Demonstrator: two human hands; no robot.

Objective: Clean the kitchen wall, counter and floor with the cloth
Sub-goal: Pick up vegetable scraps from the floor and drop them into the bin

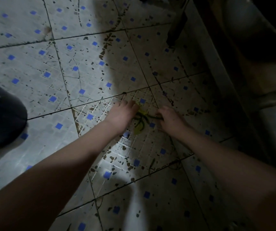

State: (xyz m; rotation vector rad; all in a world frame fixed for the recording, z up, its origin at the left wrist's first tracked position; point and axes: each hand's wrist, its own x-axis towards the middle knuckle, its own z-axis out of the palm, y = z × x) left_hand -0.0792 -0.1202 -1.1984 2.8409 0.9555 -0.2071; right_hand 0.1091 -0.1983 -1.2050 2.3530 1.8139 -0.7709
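Both hands down at the floor (39, 90), white tile with blue squares, heavily speckled with dark grime around my reach.

Between the hands: a small heap of limp yellow-green scraps (141, 120), likely vegetable peel; dim light, not certain. No cloth visible anywhere in view.

Left hand (122, 112): fingers curled down at the left edge of the scraps, touching them. Right hand (170, 118): fingertips pinched on a thin green strand at the heap's right edge. Whether the left grip is actually closed on anything, I cannot tell.

Handling estimate: scraps light, soft, probably damp and slippery; strands may tear if pulled. Best gathered from both sides, scooped under rather than pinched.

Dark rounded object (2, 120) at left, well apart.
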